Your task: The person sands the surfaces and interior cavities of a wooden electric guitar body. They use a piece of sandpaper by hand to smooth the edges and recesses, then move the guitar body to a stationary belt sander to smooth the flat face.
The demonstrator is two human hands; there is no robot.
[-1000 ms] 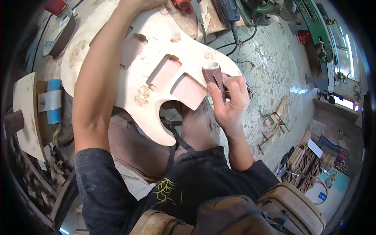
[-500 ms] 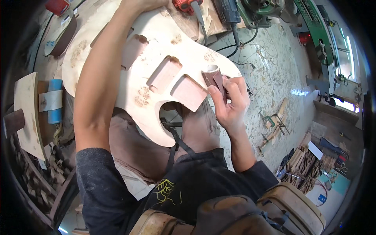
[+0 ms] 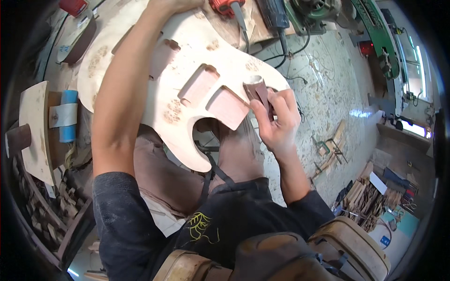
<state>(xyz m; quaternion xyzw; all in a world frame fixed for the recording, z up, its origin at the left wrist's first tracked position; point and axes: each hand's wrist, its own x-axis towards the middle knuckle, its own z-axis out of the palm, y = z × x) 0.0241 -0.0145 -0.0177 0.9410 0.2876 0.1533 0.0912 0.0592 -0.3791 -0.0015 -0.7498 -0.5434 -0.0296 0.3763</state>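
A pale wooden electric guitar body [image 3: 159,98] with several routed cavities and brown burl-like patches lies across my lap and the bench edge. Near its right edge my right hand [image 3: 280,119] pinches a rolled piece of brown sandpaper [image 3: 256,89], which looks wrapped around a light tube. The roll sits against the rim beside the rightmost cavity. My left arm reaches over the body, and my left hand [image 3: 177,4] rests at its far side. The top of the picture cuts off most of its fingers, so their grip is hidden.
Beyond the body are a red power tool [image 3: 228,7] and a dark corded tool [image 3: 274,14]. A green machine [image 3: 313,16] stands at far right. At left, a curved wooden block [image 3: 37,131] sits by a blue cylinder [image 3: 68,117]. Clamped wood [image 3: 333,143] lies on the speckled floor.
The view has shifted slightly, moving most things a little to the right. My right hand and the sandpaper roll stay at the guitar body's right edge. Both hands keep nearly the same pose.
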